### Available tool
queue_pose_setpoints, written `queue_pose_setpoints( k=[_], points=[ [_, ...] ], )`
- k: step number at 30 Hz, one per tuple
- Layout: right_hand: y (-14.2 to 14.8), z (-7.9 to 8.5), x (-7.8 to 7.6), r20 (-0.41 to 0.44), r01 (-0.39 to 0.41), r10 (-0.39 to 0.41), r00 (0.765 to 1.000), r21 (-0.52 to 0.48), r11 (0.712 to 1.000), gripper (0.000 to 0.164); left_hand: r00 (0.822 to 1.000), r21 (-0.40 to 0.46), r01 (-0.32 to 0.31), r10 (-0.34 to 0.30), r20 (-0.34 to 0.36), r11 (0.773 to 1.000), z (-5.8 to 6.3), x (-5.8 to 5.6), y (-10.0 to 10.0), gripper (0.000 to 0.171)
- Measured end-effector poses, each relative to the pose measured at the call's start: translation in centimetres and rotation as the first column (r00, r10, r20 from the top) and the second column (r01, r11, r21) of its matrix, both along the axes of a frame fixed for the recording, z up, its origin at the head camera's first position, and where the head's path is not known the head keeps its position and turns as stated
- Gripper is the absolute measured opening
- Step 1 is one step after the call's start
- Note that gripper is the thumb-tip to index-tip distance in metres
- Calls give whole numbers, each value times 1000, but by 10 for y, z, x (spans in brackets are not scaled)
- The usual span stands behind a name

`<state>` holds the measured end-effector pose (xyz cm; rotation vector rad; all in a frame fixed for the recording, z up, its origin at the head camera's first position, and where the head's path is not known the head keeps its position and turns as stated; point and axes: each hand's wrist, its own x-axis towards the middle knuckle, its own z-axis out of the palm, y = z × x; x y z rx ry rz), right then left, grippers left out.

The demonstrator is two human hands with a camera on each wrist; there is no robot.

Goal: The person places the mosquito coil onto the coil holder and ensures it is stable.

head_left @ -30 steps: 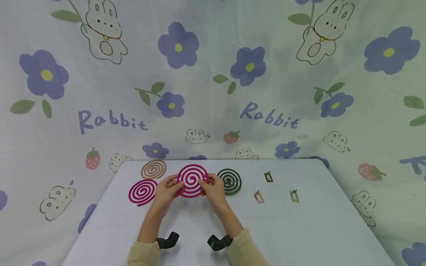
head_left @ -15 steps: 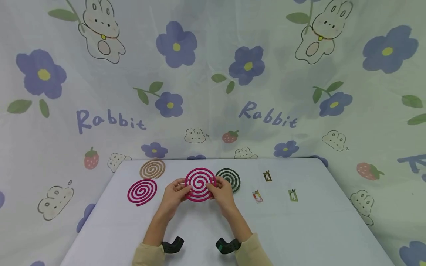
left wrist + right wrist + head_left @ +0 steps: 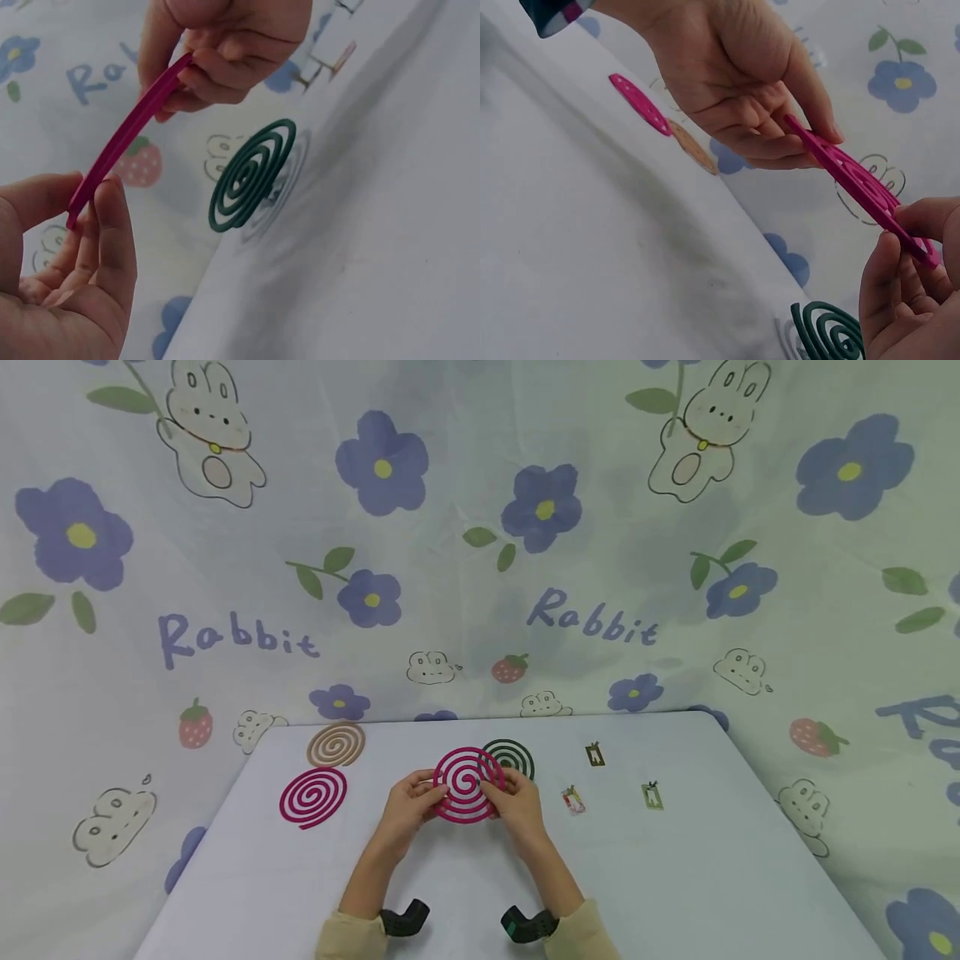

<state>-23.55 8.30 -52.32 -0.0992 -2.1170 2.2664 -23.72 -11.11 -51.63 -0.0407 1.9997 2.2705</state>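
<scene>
Both hands hold a pink mosquito coil up above the table, its flat face tilted towards me. My left hand pinches its left edge between thumb and fingers, while my right hand pinches the right edge. In the left wrist view the coil is seen edge-on as a thin, slightly bowed strip between the two hands. Just behind it, a dark green mosquito coil sits raised over its shadow on the table; the held coil and right hand partly cover it in the head view.
On the left of the white table lie a second pink mosquito coil and a tan one. To the right are three small flat metal stands: a dark one, a reddish one and a pale green one. A rabbit-print cloth hangs behind.
Both hands have carried the pink coil rightwards and slightly down in the head view, so it now overlaps the green coil more. The head view itself has shifted a little.
</scene>
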Motion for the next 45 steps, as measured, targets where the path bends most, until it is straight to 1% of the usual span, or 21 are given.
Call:
queue_pose_setpoints(
  k=[3, 6, 11, 13, 15, 20, 22, 26, 34, 38, 40, 43, 45],
  points=[
    [7, -1, 0, 19, 9, -9, 1000, -12, 1000, 34, 1000, 13, 24, -24, 6, 1000, -3, -1, 6, 38],
    [14, 1, 3, 37, 14, -13, 999, -25, 1000, 33, 999, 28, 53, -53, 7, 998, -5, -2, 11, 38],
    [23, 19, 14, 54, 22, -22, 998, -9, 1000, 32, 996, 38, 91, -91, 5, 995, -6, -2, 19, 41],
    [26, 22, 16, 57, 26, -26, 998, 4, 1000, 33, 995, 36, 100, -100, 11, 994, -7, -2, 22, 41],
    [28, 17, 15, 62, 33, -34, 998, 8, 999, 34, 994, 37, 110, -110, 15, 993, -8, -2, 26, 41],
    [34, -4, 9, 69, 48, -49, 996, 18, 999, 35, 992, 35, 125, -125, 14, 992, -11, -1, 34, 42],
    [37, -9, 7, 67, 51, -53, 996, 26, 998, 36, 991, 35, 131, -132, 15, 991, -12, 0, 37, 42],
    [43, -14, 7, 67, 57, -59, 996, 34, 998, 36, 988, 41, 152, -152, 9, 988, -16, 1, 43, 44],
    [54, -15, 8, 73, 97, -100, 992, 36, 995, 37, 990, 116, 143, -143, -4, 983, -24, 1, 59, 40],
    [59, -15, 11, 72, 114, -118, 990, 49, 992, 36, 991, 122, 130, -130, -3, 984, -27, 1, 68, 40],
    [62, -14, 13, 68, 112, -115, 991, 45, 993, 39, 993, 132, 120, -122, 6, 984, -29, 1, 72, 41],
    [65, -3, 19, 54, 92, -94, 994, 29, 995, 42, 993, 150, 110, -113, 13, 983, -32, 1, 78, 41],
    [67, -3, 20, 50, 81, -81, 995, 11, 997, 43, 994, 160, 104, -108, 20, 982, -33, 1, 82, 41]
  ],
)
